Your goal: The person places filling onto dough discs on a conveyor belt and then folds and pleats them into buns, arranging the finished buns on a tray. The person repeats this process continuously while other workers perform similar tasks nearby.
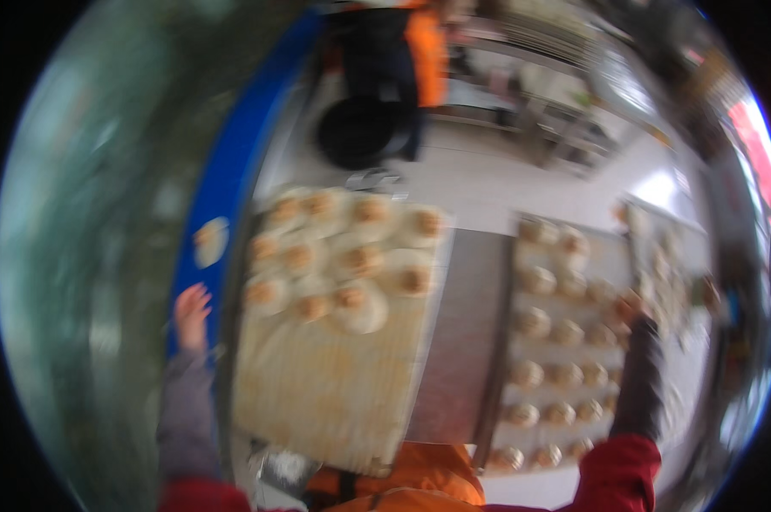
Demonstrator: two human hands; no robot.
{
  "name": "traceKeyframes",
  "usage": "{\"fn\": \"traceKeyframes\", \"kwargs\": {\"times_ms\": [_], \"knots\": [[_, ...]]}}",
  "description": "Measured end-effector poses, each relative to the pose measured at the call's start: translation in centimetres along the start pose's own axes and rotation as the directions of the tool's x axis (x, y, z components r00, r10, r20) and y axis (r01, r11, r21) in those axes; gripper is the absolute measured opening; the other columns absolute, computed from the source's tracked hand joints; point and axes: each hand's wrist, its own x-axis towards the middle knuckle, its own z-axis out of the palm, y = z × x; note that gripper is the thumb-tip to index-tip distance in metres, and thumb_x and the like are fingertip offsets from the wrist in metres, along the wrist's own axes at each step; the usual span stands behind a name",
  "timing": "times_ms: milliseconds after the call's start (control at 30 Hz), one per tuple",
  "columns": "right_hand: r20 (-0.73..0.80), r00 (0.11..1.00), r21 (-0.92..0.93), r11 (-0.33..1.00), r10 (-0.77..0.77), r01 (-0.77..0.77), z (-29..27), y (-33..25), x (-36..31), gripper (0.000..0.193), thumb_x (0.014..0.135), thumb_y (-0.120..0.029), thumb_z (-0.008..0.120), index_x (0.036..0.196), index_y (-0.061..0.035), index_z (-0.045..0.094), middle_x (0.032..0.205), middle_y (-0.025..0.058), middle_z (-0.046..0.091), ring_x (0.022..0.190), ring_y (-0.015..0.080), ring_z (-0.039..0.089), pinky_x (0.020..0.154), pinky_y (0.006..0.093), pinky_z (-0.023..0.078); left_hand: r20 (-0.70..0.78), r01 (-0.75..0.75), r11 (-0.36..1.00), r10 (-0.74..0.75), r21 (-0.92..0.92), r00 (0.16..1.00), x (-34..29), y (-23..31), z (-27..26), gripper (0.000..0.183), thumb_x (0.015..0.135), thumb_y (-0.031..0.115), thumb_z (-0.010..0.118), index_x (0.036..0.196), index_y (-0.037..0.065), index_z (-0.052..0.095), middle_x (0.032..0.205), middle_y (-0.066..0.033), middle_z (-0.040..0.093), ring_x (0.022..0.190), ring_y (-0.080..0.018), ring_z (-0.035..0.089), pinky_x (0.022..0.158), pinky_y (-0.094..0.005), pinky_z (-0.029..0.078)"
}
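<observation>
My left hand hovers at the blue conveyor belt, fingers stretched out with nothing in them. Just beyond its fingertips a flat dough round lies on the belt. Out to the right, my right hand is at the far-side edge of a tray of pleated buns set in rows. Motion blurs its fingers, so I cannot make out whether a bun is in them. Between my arms, a floured board carries several dough rounds topped with brownish filling on its far half.
A brown surface separates the board from the bun tray. Another floury surface with pale pieces adjoins the tray on the right. Beyond the board stand a black round container and a person in orange and dark clothing.
</observation>
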Motion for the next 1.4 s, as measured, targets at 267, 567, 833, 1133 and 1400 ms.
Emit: {"fn": "traceKeyframes", "kwargs": {"times_ms": [267, 567, 833, 1133, 1400], "knots": [[-0.338, 0.859, 0.339, 0.802, -0.384, 0.491, -0.1, -8.7, 0.3, 0.046, 0.087, -0.009, 0.058, 0.132, -0.0063, 0.050, 0.129, 0.0118, 0.054, 0.119, 0.0215, 0.052, 0.090, 0.0323, 0.048, -0.390, 0.132, 0.841, 0.099, 0.524, 0.915, 8.8, -10.5, -5.5, 0.054, 0.085, 0.036, 0.068, 0.127, 0.004, 0.054, 0.121, -0.0191, 0.058, 0.111, -0.0300, 0.057, 0.093, -0.0387, 0.047], [-0.113, 0.768, 0.421, 0.669, -0.631, 0.612, 2.9, -39.9, -15.8, 0.028, 0.088, -0.006, 0.063, 0.116, -0.0079, 0.061, 0.104, 0.0022, 0.065, 0.086, 0.0116, 0.063, 0.067, 0.0236, 0.051, -0.020, 0.330, 0.865, -0.349, 0.378, 0.937, 9.7, -12.3, -11.2, 0.055, 0.069, 0.045, 0.080, 0.099, 0.002, 0.063, 0.096, -0.0154, 0.067, 0.087, -0.0267, 0.064, 0.077, -0.0384, 0.051], [0.003, 0.633, 0.376, 0.587, -0.774, 0.717, 7.2, -51.4, -23.3, 0.022, 0.087, -0.007, 0.065, 0.108, -0.0006, 0.063, 0.102, 0.0082, 0.064, 0.093, 0.0177, 0.065, 0.078, 0.0301, 0.054, 0.065, -0.077, 0.730, 0.044, 0.679, 0.997, -0.7, -9.1, -15.2, 0.055, 0.058, 0.035, 0.085, 0.092, 0.006, 0.053, 0.091, -0.0157, 0.061, 0.083, -0.0365, 0.060, 0.071, -0.0451, 0.048], [0.048, 0.827, 0.353, 0.784, -0.560, 0.510, 10.8, -56.3, -27.5, 0.022, 0.091, -0.014, 0.065, 0.110, -0.0044, 0.066, 0.096, 0.0055, 0.069, 0.085, 0.0113, 0.064, 0.076, 0.0261, 0.052, 0.247, 0.522, 0.832, -0.475, -0.186, 0.845, -9.2, -10.8, -20.0, 0.038, 0.087, 0.019, 0.068, 0.119, 0.000, 0.057, 0.112, -0.0096, 0.064, 0.099, -0.0231, 0.063, 0.084, -0.0383, 0.052], [0.123, 0.866, -0.084, 0.864, -0.485, 0.496, 11.4, -61.6, -35.2, 0.056, 0.078, -0.054, 0.068, 0.112, -0.0094, 0.065, 0.112, 0.0149, 0.064, 0.108, 0.0300, 0.060, 0.094, 0.0412, 0.047, 0.424, 0.593, 0.297, -0.472, -0.749, 0.773, -14.6, -5.1, -14.8, 0.047, 0.098, 0.040, 0.048, 0.128, 0.005, 0.053, 0.121, -0.0103, 0.061, 0.111, -0.0288, 0.058, 0.099, -0.0487, 0.043]]}}
